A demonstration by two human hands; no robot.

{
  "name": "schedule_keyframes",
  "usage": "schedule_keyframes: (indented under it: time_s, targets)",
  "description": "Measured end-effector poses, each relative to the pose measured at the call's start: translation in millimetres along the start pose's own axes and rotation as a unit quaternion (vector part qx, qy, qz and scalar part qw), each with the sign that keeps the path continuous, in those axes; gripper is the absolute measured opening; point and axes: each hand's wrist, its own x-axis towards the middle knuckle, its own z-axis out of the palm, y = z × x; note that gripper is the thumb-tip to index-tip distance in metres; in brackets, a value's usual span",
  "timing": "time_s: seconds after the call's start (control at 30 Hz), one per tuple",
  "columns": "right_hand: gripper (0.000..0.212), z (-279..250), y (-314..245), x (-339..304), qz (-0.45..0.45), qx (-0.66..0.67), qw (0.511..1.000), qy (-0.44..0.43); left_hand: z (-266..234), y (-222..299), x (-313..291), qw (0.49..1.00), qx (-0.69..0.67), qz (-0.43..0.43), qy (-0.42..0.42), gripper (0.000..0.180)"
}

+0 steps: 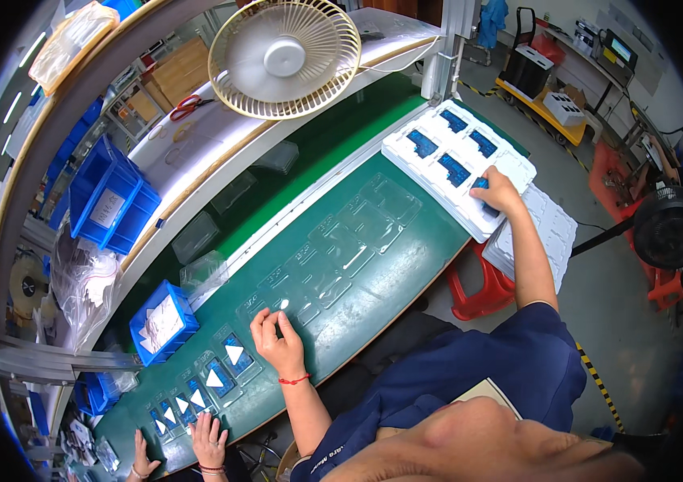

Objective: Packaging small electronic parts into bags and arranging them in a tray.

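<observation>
My right hand (501,193) reaches over a white moulded tray (438,153) at the far right of the bench. Its fingers are closed on a blue circuit board (482,183) at the tray's near edge. Several more such boards lie in the tray's pockets. My left hand (280,345) hovers at the bench's middle with fingers half curled and apart, seemingly holding nothing. It is beside a row of clear plastic blister trays (341,241). To its left, blue boards with white triangular pieces (234,353) sit in clear trays.
A co-worker's hands (209,442) rest on the green bench (406,257) at lower left. Beyond it stand a blue bin (163,321) with white slips and a shelf with a fan (285,58). Stacked white trays (546,233) and a red stool (474,293) are at the right.
</observation>
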Motion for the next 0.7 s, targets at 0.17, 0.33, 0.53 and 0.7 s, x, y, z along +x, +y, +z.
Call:
schedule_keyframes:
  time_s: [0.17,0.33,0.53,0.7]
  targets:
    - [0.059,-24.3,9.9,88.3,-0.011,0.065,0.995,0.074,0.6,-5.4,-3.1,1.0,0.012,-0.001,-0.002,0.007]
    - [0.066,-20.2,-6.4,133.8,0.095,-0.038,0.995,0.011,4.7,-5.7,-0.4,1.0,0.014,-0.003,-0.006,0.007]
    - [0.065,-25.9,-11.4,143.3,0.106,-0.092,0.99,-0.017,7.1,-7.5,0.1,1.0,0.008,-0.007,0.0,0.006]
    - [0.058,-24.1,-22.1,119.6,0.025,-0.104,0.992,0.063,6.7,-4.9,0.0,0.999,0.02,0.044,0.002,0.008]
